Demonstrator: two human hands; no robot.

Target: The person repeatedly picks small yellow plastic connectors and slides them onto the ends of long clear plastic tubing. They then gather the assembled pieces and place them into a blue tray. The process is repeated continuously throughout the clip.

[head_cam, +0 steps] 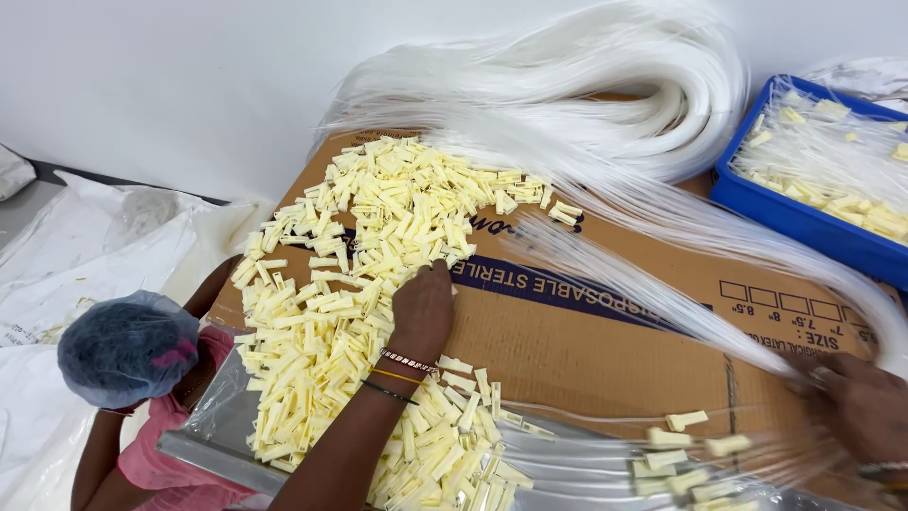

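Over at the far left, a co-worker in a blue hair net (128,345) and pink top sits low beside the work surface, next to crumpled white plastic sheeting (85,246). Next comes the big heap of pale yellow plastic clips (369,237), spread across a flattened cardboard box (586,350) that serves as the tabletop. The left hand (423,308) lies palm down on the edge of that heap, fingers together and curled into the clips, bangles on the wrist; whether it actually pinches one I cannot tell. More clips trail down beside the forearm. Further right, a thick bundle of clear thin tubes (605,104) loops over the box and sweeps down to the right hand (861,402), which is closed around the blurred tube strands at the edge. Behind it stands a blue tray (804,222) holding tubes with clips fitted.
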